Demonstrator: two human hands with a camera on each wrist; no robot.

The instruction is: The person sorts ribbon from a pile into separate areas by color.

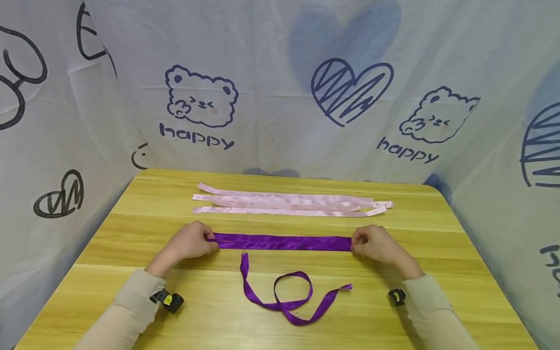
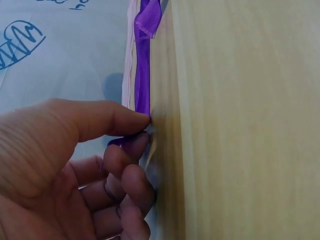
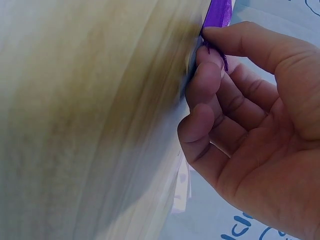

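A purple satin ribbon (image 1: pixel 284 242) is stretched straight from side to side in the head view, one hand at each end. My left hand (image 1: pixel 194 240) pinches its left end between thumb and forefinger; in the left wrist view a bit of purple ribbon (image 2: pixel 142 80) runs away from the thumb tip. At the other end my right hand (image 1: pixel 376 243) pinches the ribbon, and frayed threads poke out past the fingers in the right wrist view. Nearer to me a second, narrower purple ribbon (image 1: pixel 306 318) lies loosely looped on the table.
Beyond the stretched ribbon, several pale pink ribbons (image 1: pixel 288 199) lie side by side across the wooden table (image 1: pixel 109 233). White cloth (image 1: pixel 271 97) printed with bears and hearts hangs around the table's back and sides. Each wrist wears a small black camera (image 1: pixel 172 301).
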